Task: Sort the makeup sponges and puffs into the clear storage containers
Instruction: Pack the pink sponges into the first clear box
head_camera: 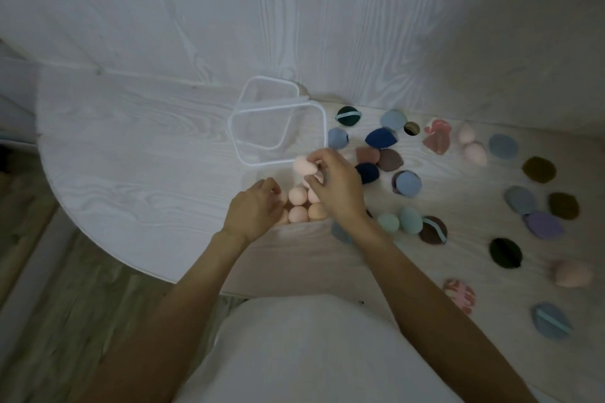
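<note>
- Centrally, near the table's [131, 141] front edge, a right hand [337, 188] pinches a pale peach sponge [302, 165] between curled fingers, beside the rim of an empty clear container [278, 131].
- Left hand [253, 209], fingers loosely curled, touches peach sponges [298, 204] packed in rows beneath it; whether it grips anything cannot be told.
- Scattered sponges and puffs [406, 183], blue, brown, green and purple, cover the table's right side.

The scene was dim, with a cool grey-blue cast and no glare. Soft shadows lay beneath the forearms. Wide-angle distortion bent the table edge [108, 249]; detail was soft, blurrier toward the corners.
</note>
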`<action>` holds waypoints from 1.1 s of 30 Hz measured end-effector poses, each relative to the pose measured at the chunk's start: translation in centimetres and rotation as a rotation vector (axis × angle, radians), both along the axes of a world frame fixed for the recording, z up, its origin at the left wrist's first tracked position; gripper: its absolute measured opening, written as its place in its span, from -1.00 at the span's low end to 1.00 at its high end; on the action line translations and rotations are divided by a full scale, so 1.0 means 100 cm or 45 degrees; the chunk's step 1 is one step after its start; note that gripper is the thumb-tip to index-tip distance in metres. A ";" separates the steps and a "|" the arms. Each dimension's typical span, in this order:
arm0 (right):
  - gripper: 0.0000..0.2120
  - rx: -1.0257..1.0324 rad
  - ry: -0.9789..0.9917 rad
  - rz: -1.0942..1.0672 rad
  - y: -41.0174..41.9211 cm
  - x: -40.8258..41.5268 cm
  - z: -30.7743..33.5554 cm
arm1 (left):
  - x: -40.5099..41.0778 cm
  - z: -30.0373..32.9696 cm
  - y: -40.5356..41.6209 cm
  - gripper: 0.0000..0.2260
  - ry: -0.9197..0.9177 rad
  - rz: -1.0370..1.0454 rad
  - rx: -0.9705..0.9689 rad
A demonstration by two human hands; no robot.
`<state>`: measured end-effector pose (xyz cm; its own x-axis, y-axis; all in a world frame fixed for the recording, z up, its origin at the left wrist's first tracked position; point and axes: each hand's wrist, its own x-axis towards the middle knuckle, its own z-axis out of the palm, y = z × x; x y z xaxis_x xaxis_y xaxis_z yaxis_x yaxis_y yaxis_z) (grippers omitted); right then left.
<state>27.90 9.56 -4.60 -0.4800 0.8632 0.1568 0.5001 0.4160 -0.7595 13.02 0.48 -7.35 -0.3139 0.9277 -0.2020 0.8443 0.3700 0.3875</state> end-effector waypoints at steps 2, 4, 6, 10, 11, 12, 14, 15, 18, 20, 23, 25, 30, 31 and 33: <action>-0.80 0.227 -0.155 0.156 0.000 -0.007 -0.005 | 0.002 0.002 -0.003 -0.71 -0.049 -0.028 -0.019; -0.81 0.474 -0.330 0.353 0.002 -0.012 -0.009 | 0.004 0.005 -0.006 -0.59 -0.116 -0.058 -0.019; -0.82 0.562 -0.454 0.507 0.005 -0.014 -0.015 | 0.006 0.006 -0.010 -0.40 -0.163 -0.069 -0.019; -0.79 0.500 -0.667 0.622 0.009 -0.020 -0.017 | 0.007 0.001 -0.018 -0.22 -0.115 -0.236 0.003; -0.83 0.446 -0.747 0.658 0.009 -0.023 -0.012 | 0.006 -0.002 -0.020 -0.25 -0.096 -0.255 0.039; -0.86 0.398 -0.843 0.701 0.011 -0.026 -0.009 | 0.006 -0.006 -0.021 -0.28 -0.076 -0.259 0.078; -0.83 0.338 -0.926 0.735 0.017 -0.027 -0.006 | 0.006 -0.009 -0.022 -0.33 -0.048 -0.255 0.125; -0.83 0.342 -0.936 0.722 0.019 -0.028 -0.006 | 0.006 -0.010 -0.022 -0.34 -0.051 -0.252 0.136; -0.82 0.407 -0.961 0.674 0.018 -0.026 -0.010 | 0.007 -0.007 -0.022 -0.35 -0.077 -0.224 0.140; -0.78 0.316 -1.004 0.635 0.015 -0.026 -0.010 | 0.007 -0.005 -0.021 -0.35 -0.085 -0.208 0.133; -0.76 0.280 -1.040 0.571 0.016 -0.027 -0.011 | 0.007 -0.002 -0.021 -0.34 -0.090 -0.198 0.127; -0.80 0.426 -1.039 0.625 0.015 -0.027 -0.008 | 0.008 -0.002 -0.020 -0.34 -0.094 -0.200 0.130; -0.90 0.620 -1.123 0.570 0.005 -0.029 -0.011 | 0.008 -0.005 -0.021 -0.35 -0.103 -0.203 0.148; -0.90 0.553 -1.168 0.587 0.003 -0.031 -0.011 | 0.008 -0.005 -0.022 -0.35 -0.105 -0.204 0.149; -0.84 0.492 -1.162 0.580 0.005 -0.033 -0.014 | 0.007 -0.005 -0.021 -0.35 -0.106 -0.207 0.150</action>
